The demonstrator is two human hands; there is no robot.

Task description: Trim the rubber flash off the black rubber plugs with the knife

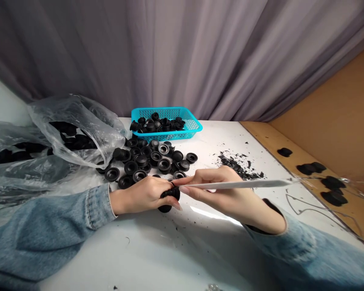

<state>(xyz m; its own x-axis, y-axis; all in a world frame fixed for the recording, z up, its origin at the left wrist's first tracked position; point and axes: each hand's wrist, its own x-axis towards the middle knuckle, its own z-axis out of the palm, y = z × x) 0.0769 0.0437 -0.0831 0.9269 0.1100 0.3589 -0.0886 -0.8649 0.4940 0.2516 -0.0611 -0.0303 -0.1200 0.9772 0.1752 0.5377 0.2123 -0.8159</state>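
My left hand (144, 194) is closed round a black ribbed rubber piece (172, 194), just above the white table. Pinched in my right hand (227, 174) is a long, slim whitish tool (245, 184). Its near end meets the black piece, where my fingertips hide the contact. Beneath my left hand another dark round part (165, 208) shows in part. A heap of black ribbed rubber plugs (142, 160), some showing hollow ring ends, lies just beyond my hands.
Behind the heap stands a blue perforated basket (197, 126) holding similar plugs. A clear plastic bag (79, 157) with dark parts spreads at left. Black scraps (241, 166) lie right of the heap. Several black pieces (333, 182) and a thin wire (318, 207) lie at right.
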